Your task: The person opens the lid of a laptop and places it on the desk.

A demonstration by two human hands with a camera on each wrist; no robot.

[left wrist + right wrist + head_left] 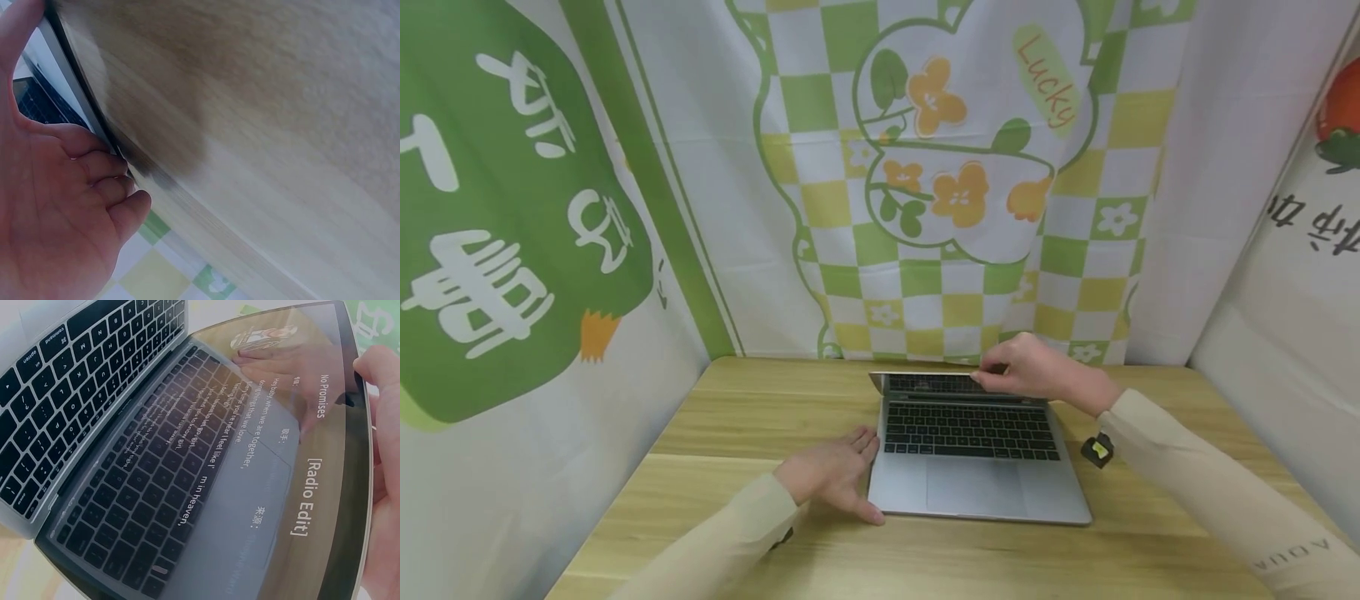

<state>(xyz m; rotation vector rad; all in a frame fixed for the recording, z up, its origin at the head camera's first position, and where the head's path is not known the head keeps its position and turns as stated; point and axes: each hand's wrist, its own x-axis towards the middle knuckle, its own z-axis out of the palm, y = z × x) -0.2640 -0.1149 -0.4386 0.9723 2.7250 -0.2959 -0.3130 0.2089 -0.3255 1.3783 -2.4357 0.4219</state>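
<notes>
A silver laptop with black keys lies on the wooden table, its lid raised at an angle over the far side. The right hand pinches the lid's top edge near its right end. In the right wrist view, the thumb lies at the rim of the screen and the other fingers are partly hidden behind it. White lyrics and a reflection of the keyboard show on that screen. Against the laptop's left side rests the left hand, fingers extended along the edge and thumb at the front corner.
A curtain with green and yellow checks hangs behind the table's far edge. Printed cloth walls stand at left and right. A small dark device is at the right wrist, beside the laptop.
</notes>
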